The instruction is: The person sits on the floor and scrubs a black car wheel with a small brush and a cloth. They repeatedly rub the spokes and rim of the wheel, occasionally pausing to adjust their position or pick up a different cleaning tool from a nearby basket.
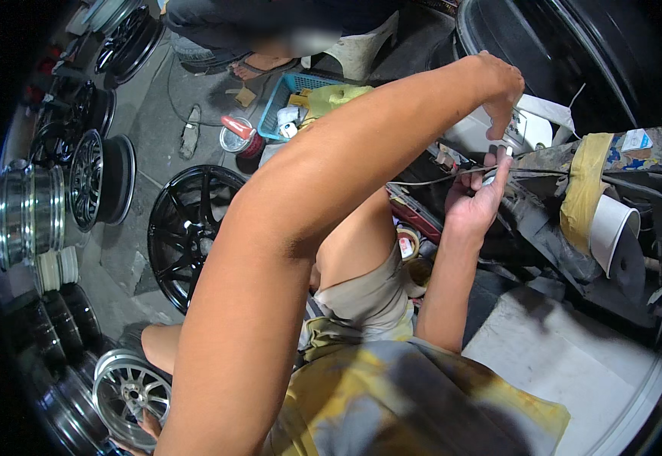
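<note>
My left hand reaches across from the left, bent down at the wrist over a white sheet-like piece with dark marks. Its fingertips are partly hidden, so any grip there is unclear. Below it, my right hand is palm up, with curled fingers around a small white object that is mostly covered. A pale tip shows by its index finger. A thin cable passes by these fingers. Left of my leg lies a black multi-spoke wheel rim.
A paint-stained beam with yellow cloth stands at right. A blue basket and a can sit ahead. Wheel rims line the left. Another person sits ahead; a hand touches a silver rim at lower left.
</note>
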